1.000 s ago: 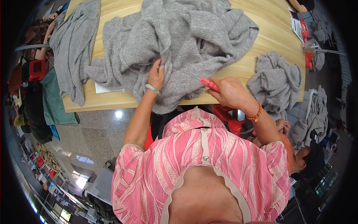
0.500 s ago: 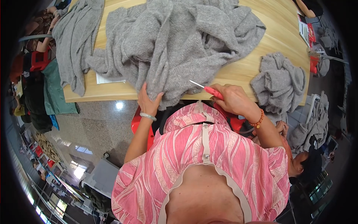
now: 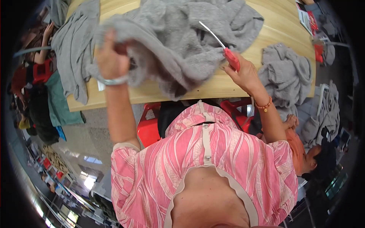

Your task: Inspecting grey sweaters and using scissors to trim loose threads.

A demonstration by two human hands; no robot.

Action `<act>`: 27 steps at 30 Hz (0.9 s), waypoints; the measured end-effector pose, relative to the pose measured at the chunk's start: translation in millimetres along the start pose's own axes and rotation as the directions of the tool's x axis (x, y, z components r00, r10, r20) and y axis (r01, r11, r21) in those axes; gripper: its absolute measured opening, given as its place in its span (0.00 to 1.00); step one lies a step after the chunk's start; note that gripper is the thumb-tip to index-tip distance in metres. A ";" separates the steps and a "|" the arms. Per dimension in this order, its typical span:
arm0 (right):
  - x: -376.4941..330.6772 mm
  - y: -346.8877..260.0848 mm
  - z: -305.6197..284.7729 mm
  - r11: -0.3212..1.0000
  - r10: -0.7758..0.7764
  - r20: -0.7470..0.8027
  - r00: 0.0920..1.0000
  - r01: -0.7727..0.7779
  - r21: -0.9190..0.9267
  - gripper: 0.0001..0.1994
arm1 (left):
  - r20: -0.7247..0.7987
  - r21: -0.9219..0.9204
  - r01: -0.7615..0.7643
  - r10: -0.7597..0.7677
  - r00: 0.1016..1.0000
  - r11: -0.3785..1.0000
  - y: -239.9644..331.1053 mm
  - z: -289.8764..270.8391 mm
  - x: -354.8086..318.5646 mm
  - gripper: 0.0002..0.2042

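Grey knit garments [image 3: 197, 45] lie heaped in loose folds across the middle of the wooden table [image 3: 216, 88]. My left hand [image 3: 113, 62], smeared by motion, is at the heap's left side with its fingers in a lifted, blurred fold of the knit. The tips of those fingers cannot be made out clearly. To the right of the heap, my right hand [image 3: 244, 74] is closed round the red handle of a slim tool [image 3: 232, 60]. Its thin metal shaft points up and left over the cloth; the kind of tip is too small to tell.
Another grey knit piece [image 3: 76, 53] hangs over the table's left edge. A crumpled grey knit bundle [image 3: 285, 72] rests at the right corner. Beyond it, a person [image 3: 304, 152] sits close by on my right. A red stool [image 3: 149, 127] is beneath me.
My left hand has swung up and left from the table's front edge, pulling the grey knit with it. My right hand has risen slightly, and the tool now points more steeply away from me.
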State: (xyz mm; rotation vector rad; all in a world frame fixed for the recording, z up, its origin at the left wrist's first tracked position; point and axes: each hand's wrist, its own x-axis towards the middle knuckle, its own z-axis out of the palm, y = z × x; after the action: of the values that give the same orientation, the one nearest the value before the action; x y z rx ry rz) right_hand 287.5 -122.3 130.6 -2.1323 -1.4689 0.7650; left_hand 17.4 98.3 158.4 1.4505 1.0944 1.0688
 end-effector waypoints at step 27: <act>-59.2 30.8 26.4 0.987 0.162 -0.006 0.987 -0.162 -0.022 0.17 | 0.649 0.691 -0.583 -0.011 0.761 0.427 -144.8 105.3 -102.0 0.52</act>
State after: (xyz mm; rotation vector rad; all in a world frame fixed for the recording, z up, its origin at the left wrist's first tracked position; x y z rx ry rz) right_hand 274.8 -187.2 102.7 -2.2898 -1.3193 0.8041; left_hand 84.0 -6.5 -6.1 2.6933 0.9396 0.0988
